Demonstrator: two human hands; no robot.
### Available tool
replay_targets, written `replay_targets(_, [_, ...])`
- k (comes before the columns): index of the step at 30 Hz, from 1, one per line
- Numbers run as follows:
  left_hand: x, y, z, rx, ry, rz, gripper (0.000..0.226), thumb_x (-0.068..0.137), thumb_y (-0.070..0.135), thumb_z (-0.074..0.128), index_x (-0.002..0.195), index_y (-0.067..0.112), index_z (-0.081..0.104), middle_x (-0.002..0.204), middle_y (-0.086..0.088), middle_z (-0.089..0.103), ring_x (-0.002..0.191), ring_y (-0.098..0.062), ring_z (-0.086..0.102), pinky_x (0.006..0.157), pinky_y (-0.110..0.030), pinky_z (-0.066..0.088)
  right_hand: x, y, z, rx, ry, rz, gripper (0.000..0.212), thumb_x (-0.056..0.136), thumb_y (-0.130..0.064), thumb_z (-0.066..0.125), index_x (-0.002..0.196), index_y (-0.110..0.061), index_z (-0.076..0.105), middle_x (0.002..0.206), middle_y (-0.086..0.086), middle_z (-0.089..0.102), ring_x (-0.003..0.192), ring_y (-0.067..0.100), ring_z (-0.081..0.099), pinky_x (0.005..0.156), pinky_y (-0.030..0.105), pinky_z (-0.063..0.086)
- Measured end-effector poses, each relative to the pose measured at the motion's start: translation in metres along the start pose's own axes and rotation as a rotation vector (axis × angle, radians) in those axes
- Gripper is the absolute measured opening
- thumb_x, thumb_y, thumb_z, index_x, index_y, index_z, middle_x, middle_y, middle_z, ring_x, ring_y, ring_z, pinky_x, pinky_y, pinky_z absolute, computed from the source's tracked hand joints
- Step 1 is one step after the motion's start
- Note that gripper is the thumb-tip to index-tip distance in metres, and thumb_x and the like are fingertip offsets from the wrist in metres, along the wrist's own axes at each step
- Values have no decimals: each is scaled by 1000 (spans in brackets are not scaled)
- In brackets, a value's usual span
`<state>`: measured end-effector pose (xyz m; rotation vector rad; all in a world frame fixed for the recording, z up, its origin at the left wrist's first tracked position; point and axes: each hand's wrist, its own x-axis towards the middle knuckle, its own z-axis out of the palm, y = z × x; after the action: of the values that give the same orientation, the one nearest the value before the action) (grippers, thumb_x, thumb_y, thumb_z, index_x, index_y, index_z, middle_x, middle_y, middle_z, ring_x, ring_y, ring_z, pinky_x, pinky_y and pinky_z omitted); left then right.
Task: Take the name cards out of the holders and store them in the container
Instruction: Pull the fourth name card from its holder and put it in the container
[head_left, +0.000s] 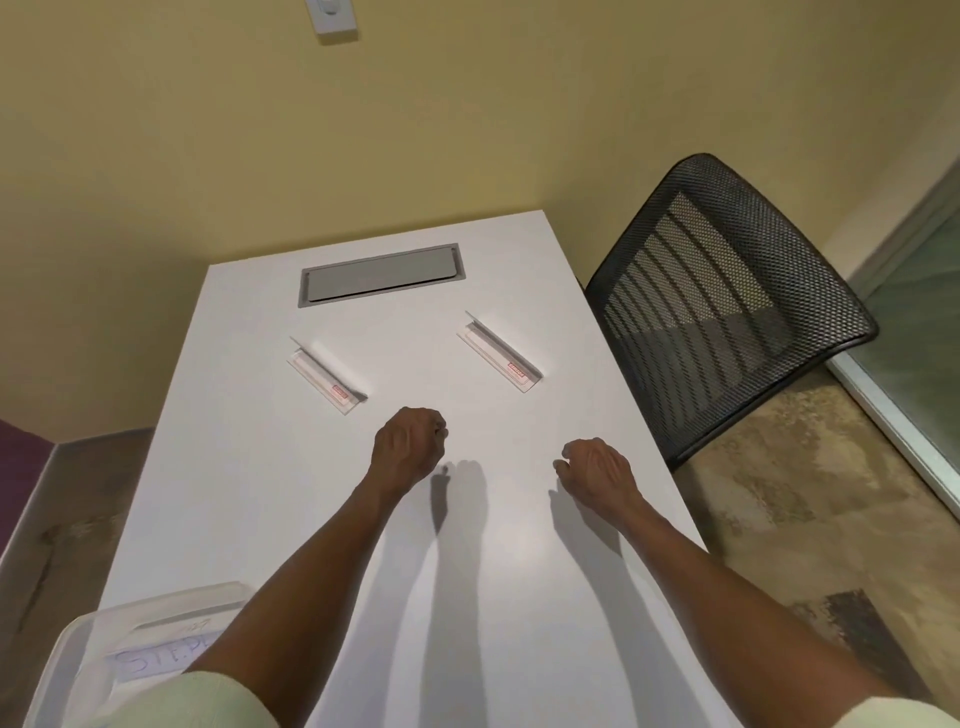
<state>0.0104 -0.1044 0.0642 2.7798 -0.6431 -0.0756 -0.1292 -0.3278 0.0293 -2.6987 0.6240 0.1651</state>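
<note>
Both forearms reach out over the smooth white table; the left hand and right hand hover with fingers loosely curled, holding nothing. Two clear acrylic holders lie flat just beyond the hands; the translucent plastic container sits at the table's near-left corner

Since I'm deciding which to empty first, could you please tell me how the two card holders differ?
The left holder lies nearer the left hand; the right holder lies farther back, toward the chair. The left one's strip looks blurred, the right one's sharp. Both are clear, lie at the same slant, carry a red label at the near end, and are untouched.
</note>
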Motion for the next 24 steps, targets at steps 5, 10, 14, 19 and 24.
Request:
replay_targets(5, [42,-1,-1,-3,-17,4,23,89,13,49,92,18,71,96,0,72,96,-27,62,67,-27,43,32,-4,-3,20,-2,7,27,84,-21,49,62,-13,35,58,1,39,70,27,40,58,30,30])
replay_targets(10, [87,-1,2,-45,-30,-47,24,85,11,47,82,17,69,86,-4,70,84,-31,63,65,-29,45,67,-6,0,41,4,19,25,85,-21,49,63,-11,44,62,2,49,73,29,46,61,32,36])
replay_targets(14, [119,-4,11,-71,-1,-63,20,87,12,47,83,14,67,83,-3,68,79,-31,58,65,-30,45,90,-8,0,48,28,-9,32,80,-6,45,60,-19,24,54,-5,20,65,23,26,54,31,21])
replay_targets(19, [153,-5,25,-129,9,-82,24,86,4,41,94,4,64,83,-14,64,73,-34,48,68,-36,49,114,-9,7,89,37,75,33,78,1,44,60,-20,26,57,-3,29,66,24,28,54,31,26])
replay_targets(24, [188,-4,41,-217,17,-84,34,88,1,36,106,6,64,103,-19,69,89,-36,58,68,-33,43,143,-2,20,304,-36,283,22,92,-16,43,80,-10,61,83,9,63,74,26,54,64,27,39])
